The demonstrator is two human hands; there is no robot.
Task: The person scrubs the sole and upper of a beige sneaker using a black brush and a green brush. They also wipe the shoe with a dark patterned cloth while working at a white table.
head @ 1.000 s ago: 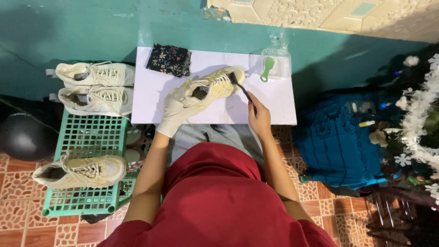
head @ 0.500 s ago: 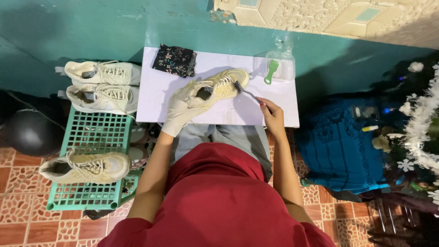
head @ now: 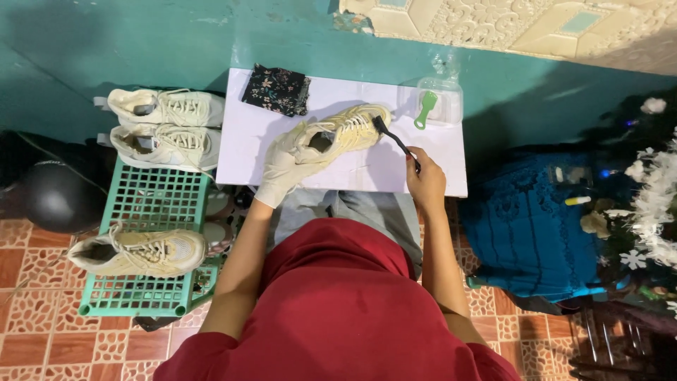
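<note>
now gloved left hand [head: 282,169] holds sneaker [head: 343,131]; right hand [head: 424,182] holds brush [head: 395,140] against it.

On the desk [head: 352,176] a shoe [head: 345,130] lies mid-board, a cloth [head: 276,89] behind-left, a tub [head: 441,102] behind-right. Left of the desk, three shoes [head: 162,127] rest on a crate [head: 151,204].

On the white table [head: 367,173], a cream shoe [head: 345,130] sits in a pale cream glove on the left hand [head: 285,166]; the right hand [head: 425,182] holds a black brush [head: 393,139]. At the table's far edge lie a black floral cloth [head: 276,89] and a green brush [head: 425,109]. Beside the table, cream shoes [head: 166,127] rest on a green crate [head: 144,204]. The shirt [head: 338,310] is red.
</note>
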